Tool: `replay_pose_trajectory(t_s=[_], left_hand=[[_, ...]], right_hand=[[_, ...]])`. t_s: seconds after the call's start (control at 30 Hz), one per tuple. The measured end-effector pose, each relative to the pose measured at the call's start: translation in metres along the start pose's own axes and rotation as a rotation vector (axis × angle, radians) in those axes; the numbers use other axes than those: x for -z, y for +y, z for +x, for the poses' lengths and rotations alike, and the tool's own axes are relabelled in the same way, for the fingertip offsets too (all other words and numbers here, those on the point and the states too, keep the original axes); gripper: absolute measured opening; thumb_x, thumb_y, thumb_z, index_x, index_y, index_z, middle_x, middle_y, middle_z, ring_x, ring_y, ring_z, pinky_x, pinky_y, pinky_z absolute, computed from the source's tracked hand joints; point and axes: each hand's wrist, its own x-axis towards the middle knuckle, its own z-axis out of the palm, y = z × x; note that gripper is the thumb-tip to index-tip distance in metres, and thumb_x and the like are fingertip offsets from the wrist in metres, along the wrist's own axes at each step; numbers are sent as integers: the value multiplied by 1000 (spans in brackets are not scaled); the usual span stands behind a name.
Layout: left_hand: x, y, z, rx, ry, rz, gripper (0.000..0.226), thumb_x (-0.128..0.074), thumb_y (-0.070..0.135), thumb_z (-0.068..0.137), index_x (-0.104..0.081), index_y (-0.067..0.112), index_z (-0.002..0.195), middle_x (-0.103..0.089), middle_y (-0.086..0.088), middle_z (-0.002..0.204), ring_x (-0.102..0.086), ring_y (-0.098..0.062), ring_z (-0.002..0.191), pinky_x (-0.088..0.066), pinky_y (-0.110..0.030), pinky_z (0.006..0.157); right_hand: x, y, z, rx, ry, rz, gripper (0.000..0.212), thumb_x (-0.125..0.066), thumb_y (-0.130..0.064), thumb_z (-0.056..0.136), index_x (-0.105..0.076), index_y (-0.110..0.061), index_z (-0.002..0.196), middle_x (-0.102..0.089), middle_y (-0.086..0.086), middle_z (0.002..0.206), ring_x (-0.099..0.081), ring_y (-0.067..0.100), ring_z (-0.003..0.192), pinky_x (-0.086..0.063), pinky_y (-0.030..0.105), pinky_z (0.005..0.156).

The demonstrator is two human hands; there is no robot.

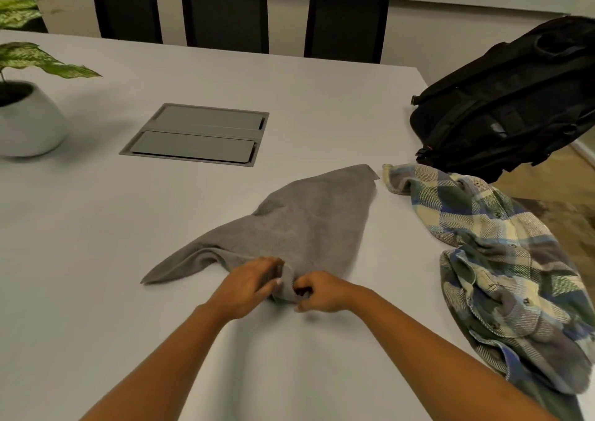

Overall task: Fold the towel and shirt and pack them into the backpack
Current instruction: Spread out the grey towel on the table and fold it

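Left grip (249,284) pinches nr edge of grey towel (309,224), fingers curled on bunched cloth; right grip (322,292) just beside it, pinching same edge. Towel lies crumpled mid-worktop (96,243). Plaid shirt (502,259) heaped to its right, not touching. Black backpack (508,98) far right, at worktop edge.

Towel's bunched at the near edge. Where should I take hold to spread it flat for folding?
Probably take the towel by its two pointed corners: the left corner, flat on the table, from the left with the left hand; the far corner, near the plaid shirt, from the right with the right hand. Both hands now pinch the bunched near edge.
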Motion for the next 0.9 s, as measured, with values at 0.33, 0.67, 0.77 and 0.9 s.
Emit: replay_pose_trajectory(t_s=[0.33,0.67,0.77,0.9], left_hand=[[-31,16,6,97,-133,396,60,-24,56,93,10,49,142,4,2,158,-1,-28,145,-4,-66,107],[34,-29,-13,-329,-133,845,27,-49,45,66,-61,27,49,-56,14,50,-61,-6,64,-52,-53,83],[55,-46,-28,-95,-363,922,28,-55,51,80,-67,27,82,-67,9,82,-60,-11,87,-35,-46,102],[67,-54,-38,167,-370,819,31,-47,51,90,-58,27,105,-62,11,106,-54,-10,104,-24,-33,103]], right_hand=[[2,30,-1,-161,216,-448,41,-36,-22,99,-47,-41,133,-38,-2,147,-37,22,133,-30,41,108],[-21,-16,-6,-3,-170,99,28,-57,-46,88,-56,-20,77,-51,-1,75,-46,12,70,-37,27,71],[-22,-20,-1,31,-121,180,25,-56,-48,89,-67,-27,94,-64,-6,94,-52,7,84,-39,21,79],[-2,-2,7,-6,163,40,21,-60,-44,87,-62,-23,86,-60,-4,83,-53,11,78,-40,21,66]])
